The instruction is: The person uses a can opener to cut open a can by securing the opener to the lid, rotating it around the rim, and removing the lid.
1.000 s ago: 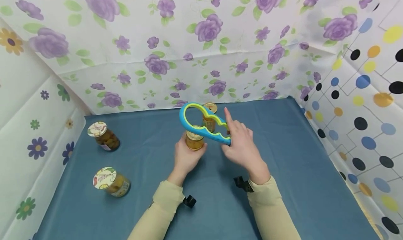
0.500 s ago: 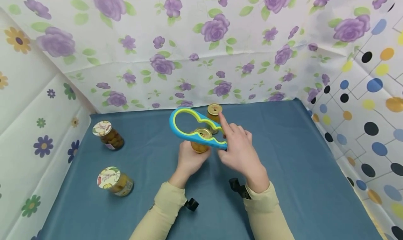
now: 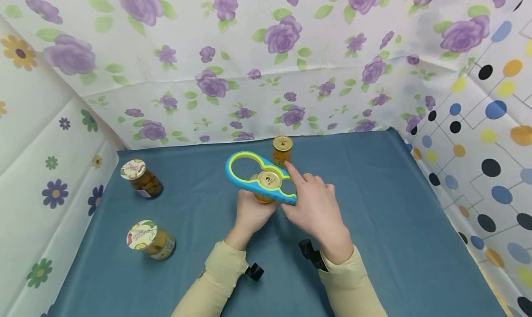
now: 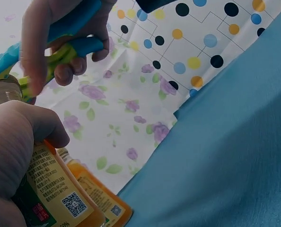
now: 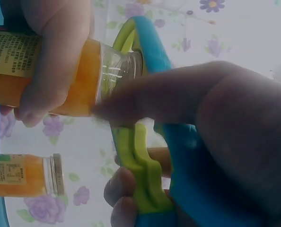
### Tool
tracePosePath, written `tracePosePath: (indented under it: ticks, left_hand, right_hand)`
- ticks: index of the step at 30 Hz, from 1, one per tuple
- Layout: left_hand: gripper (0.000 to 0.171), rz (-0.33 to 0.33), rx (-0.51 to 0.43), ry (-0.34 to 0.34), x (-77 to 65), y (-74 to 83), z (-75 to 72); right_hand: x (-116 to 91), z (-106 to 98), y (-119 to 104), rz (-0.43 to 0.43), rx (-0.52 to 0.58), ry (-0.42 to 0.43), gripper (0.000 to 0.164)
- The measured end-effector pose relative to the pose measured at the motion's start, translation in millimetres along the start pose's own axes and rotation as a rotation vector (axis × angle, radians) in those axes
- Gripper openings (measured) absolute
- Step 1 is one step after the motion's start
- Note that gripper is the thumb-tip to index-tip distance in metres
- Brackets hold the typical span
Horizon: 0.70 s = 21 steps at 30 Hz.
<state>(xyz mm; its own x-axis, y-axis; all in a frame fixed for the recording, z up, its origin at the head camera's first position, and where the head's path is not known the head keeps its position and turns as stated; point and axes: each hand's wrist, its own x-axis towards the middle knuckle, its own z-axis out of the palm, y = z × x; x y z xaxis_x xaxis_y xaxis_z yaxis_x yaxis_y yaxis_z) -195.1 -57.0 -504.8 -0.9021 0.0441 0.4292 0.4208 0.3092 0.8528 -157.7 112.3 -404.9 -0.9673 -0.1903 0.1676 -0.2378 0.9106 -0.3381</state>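
Note:
My left hand (image 3: 252,210) grips a glass jar (image 5: 86,75) of orange contents around its labelled body. The jar's gold lid (image 3: 269,179) faces up in the head view. My right hand (image 3: 313,206) holds the handle end of a blue and lime-green jar opener (image 3: 243,184), its index finger stretched along one arm. The opener's scalloped inner edges lie around the lid, in the middle of the loop. In the right wrist view the thumb (image 5: 164,94) reaches across the opener towards the jar's neck. The left wrist view shows the label (image 4: 55,184) below the left thumb.
A second gold-lidded jar (image 3: 282,149) of orange contents stands just behind the hands. On the left are a jar with dark contents (image 3: 143,180) and a wider jar with a patterned lid (image 3: 151,240). Patterned sheets surround the blue cloth (image 3: 395,224) at the back and sides.
The opener has come down from above the held jar, and its loop now sits around the lid. The left hand has moved slightly right with the jar.

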Motion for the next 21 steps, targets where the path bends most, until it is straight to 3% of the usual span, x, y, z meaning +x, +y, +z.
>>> tracePosePath:
  ticks: [10, 17, 21]
  left_hand:
    - [0.039, 0.039, 0.056, 0.013, 2.6, 2.6, -3.9]
    - [0.046, 0.017, 0.001, 0.010, 3.2, 6.2, -10.4]
    - [0.048, 0.028, -0.009, 0.005, 4.5, 8.3, -13.9]
  right_hand:
    - [-1, 0, -6, 0.022, 0.019, 0.033, 0.090]
    - [0, 3, -4, -0.075, 0.034, 0.141, 0.077]
    - [1, 3, -3, -0.083, 0.043, 0.164, 0.070]
